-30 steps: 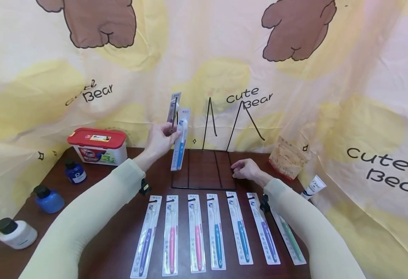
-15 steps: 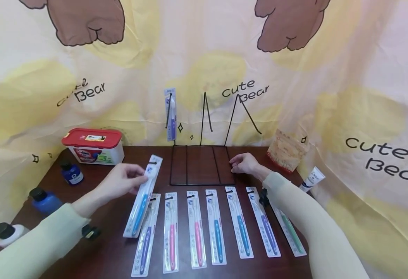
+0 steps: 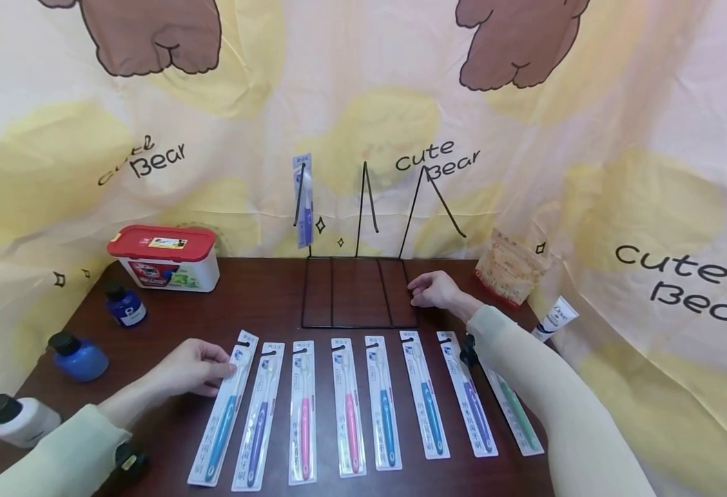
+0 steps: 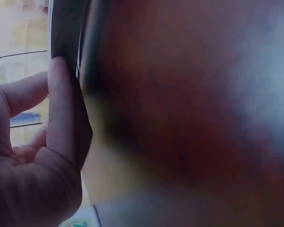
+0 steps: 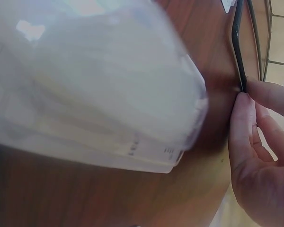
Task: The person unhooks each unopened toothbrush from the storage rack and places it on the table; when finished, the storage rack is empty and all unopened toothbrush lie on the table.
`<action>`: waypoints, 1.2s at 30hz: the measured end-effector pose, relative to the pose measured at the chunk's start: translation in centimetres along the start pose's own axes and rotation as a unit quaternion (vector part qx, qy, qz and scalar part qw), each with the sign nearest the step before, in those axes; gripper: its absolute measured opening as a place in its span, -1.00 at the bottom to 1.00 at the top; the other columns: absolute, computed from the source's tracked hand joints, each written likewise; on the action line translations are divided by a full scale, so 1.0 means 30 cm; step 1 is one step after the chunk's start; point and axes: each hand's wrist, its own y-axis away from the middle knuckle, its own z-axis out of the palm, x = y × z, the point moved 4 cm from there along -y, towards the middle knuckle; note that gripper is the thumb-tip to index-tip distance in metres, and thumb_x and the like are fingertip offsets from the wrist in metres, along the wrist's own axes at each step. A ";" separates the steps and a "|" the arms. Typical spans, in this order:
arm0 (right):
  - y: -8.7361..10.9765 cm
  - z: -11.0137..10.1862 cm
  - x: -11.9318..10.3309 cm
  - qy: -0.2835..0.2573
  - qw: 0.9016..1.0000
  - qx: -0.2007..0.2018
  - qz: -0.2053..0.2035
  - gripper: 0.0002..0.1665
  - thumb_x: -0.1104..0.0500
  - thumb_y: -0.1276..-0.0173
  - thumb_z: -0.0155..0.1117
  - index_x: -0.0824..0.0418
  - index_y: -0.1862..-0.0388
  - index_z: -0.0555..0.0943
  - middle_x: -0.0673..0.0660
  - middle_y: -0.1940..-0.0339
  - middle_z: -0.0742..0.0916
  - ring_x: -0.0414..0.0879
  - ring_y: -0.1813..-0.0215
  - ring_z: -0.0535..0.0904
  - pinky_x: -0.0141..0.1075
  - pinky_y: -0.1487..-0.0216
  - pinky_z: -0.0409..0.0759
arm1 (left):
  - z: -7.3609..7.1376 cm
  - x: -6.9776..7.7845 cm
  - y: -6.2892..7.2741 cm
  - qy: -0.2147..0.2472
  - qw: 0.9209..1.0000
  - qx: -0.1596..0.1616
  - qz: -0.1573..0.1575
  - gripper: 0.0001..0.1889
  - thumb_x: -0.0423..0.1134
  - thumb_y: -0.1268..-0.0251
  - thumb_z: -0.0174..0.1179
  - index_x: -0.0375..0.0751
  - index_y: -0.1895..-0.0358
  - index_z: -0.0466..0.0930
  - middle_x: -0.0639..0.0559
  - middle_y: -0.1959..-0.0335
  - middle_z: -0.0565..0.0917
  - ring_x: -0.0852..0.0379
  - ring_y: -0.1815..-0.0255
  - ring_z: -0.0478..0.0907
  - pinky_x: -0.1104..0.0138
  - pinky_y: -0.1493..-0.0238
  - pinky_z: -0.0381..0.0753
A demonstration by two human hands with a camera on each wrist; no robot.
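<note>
My left hand (image 3: 192, 369) pinches the upper part of a packaged blue toothbrush (image 3: 223, 414) at the left end of a row. In the left wrist view, thumb and fingers hold the edge of the pack (image 4: 68, 33). Beside it lie several more packs, among them a purple toothbrush (image 3: 257, 428), a pink one (image 3: 304, 421) and a green one (image 3: 518, 417). Behind the row stands a black wire rack (image 3: 357, 327). My right hand (image 3: 435, 291) pinches its right side wire (image 5: 235, 38). A packaged purple toothbrush (image 3: 305, 214) hangs from the rack's left prong.
Along the left stand a red-lidded tub (image 3: 167, 255), a dark blue bottle (image 3: 125, 307), a blue bottle (image 3: 79, 357) and a white bottle (image 3: 27, 421). At right are a patterned bag (image 3: 507, 269) and a white tube (image 3: 556, 317). A bear-print cloth (image 3: 351, 117) hangs behind.
My left hand has brought the blue toothbrush pack from the rack's left prong down to the left end of the row. The purple pack still hangs there. My right hand keeps its place.
</note>
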 end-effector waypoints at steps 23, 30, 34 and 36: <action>-0.008 0.006 0.004 -0.006 1.000 0.005 -0.001 -0.59 0.34 -0.39 0.58 0.34 -0.21 0.80 0.24 0.01 0.86 -0.08 0.13 0.77 -0.29 0.05 0.84 | -0.031 0.114 0.027 -0.223 0.972 0.068 0.040 -0.75 -0.04 -0.47 0.50 -0.18 0.14 0.86 0.02 0.46 0.76 0.09 0.48 0.67 0.25 0.33 0.75; -0.009 0.005 0.004 -0.011 1.000 0.003 0.001 -0.57 0.34 -0.39 0.58 0.34 -0.22 0.79 0.25 -0.02 0.86 -0.09 0.13 0.77 -0.30 0.06 0.83 | -0.068 0.246 0.001 -0.205 0.967 0.077 0.127 -0.76 -0.13 -0.55 0.41 -0.22 -0.03 0.85 0.01 0.29 0.83 0.13 0.38 0.69 0.24 0.28 0.77; -0.007 0.003 0.005 -0.007 1.000 0.003 -0.002 -0.57 0.34 -0.39 0.58 0.35 -0.23 0.79 0.25 -0.02 0.86 -0.10 0.13 0.77 -0.31 0.05 0.82 | -0.107 0.354 -0.030 -0.158 0.965 0.095 0.184 -0.67 -0.06 -0.59 0.40 -0.20 -0.18 0.79 -0.08 0.13 0.86 0.08 0.30 0.75 0.25 0.23 0.76; -0.003 0.000 0.003 -0.002 1.000 0.002 -0.004 -0.57 0.33 -0.40 0.58 0.35 -0.23 0.79 0.25 -0.02 0.86 -0.10 0.12 0.77 -0.30 0.04 0.83 | -0.128 0.418 -0.046 -0.136 0.962 0.113 0.207 -0.61 -0.04 -0.60 0.40 -0.21 -0.26 0.75 -0.16 0.02 0.87 0.00 0.20 0.79 0.22 0.16 0.78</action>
